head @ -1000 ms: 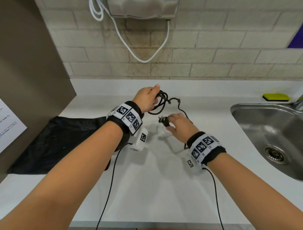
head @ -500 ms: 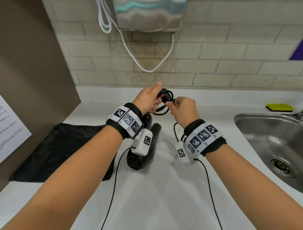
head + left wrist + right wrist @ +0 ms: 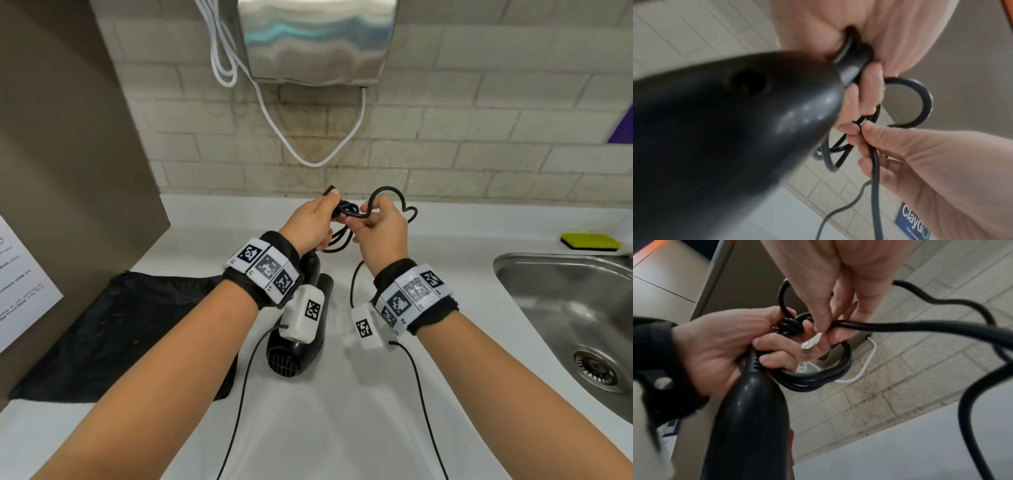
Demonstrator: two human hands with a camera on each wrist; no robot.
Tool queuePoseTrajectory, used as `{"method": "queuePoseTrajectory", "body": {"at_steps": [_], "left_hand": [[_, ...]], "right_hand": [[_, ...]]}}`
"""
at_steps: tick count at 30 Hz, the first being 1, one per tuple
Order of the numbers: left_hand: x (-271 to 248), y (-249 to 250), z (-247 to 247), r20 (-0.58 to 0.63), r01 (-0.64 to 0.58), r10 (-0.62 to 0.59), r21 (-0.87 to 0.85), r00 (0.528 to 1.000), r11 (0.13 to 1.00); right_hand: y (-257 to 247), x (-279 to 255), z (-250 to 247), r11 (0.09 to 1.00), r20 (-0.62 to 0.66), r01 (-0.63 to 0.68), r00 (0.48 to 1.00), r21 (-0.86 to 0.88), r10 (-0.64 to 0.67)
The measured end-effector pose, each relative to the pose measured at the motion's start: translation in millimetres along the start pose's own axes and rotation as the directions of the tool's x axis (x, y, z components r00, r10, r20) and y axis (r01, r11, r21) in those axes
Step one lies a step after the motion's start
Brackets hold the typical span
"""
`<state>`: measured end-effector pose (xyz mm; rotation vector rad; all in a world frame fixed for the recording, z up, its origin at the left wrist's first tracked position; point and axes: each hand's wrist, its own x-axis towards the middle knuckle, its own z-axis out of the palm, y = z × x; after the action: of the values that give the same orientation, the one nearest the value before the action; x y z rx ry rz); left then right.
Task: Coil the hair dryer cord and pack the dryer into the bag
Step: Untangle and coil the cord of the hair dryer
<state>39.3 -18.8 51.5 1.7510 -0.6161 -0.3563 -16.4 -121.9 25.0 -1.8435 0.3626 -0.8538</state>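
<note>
Black bag [image 3: 113, 329], flat and holding nothing visible, left of the hair dryer [image 3: 301, 342]; above the dryer, left hand [image 3: 310, 222] clenches coiled cord [image 3: 346, 210], right hand [image 3: 380, 229] pinches a loose strand.

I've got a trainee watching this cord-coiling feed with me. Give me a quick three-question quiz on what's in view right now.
1. True or false: the hair dryer is already inside the black bag.
2. Which hand holds the gathered loops of the cord at the end of the dryer's handle? A. left hand B. right hand
3. Fill in: the yellow sponge lies behind the ____.

Key
1. False. The dryer hangs above the counter; the bag lies flat to its left.
2. A. The right hand pinches the free run of cord beside the coil.
3. Sink.
</note>
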Motion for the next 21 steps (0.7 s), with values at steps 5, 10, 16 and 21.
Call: {"method": "queuePoseTrajectory", "body": {"at_steps": [5,10,16,21], "left_hand": [[4,-2,-5,-0.042,0.051,-0.055,-0.094,0.998,0.994],[6,-3,-11,-0.057,0.061,-0.067,-0.112,0.996,0.992],[5,-1,-8,0.019,0.059,-0.057,-0.086,0.998,0.995],[5,-2,-15,0.019,0.031,-0.031,-0.006,0.999,0.999]], "right_hand": [[3,1,3,0.999,0.116,0.046,0.992,-0.017,-0.044],[9,0,1,0.999,0.139,0.045,0.989,-0.022,-0.041],[1,6,2,0.997,0.006,0.051,0.999,-0.054,-0.050],[-11,10,-15,0.944,-0.075,0.289,0.950,-0.161,-0.304]]}}
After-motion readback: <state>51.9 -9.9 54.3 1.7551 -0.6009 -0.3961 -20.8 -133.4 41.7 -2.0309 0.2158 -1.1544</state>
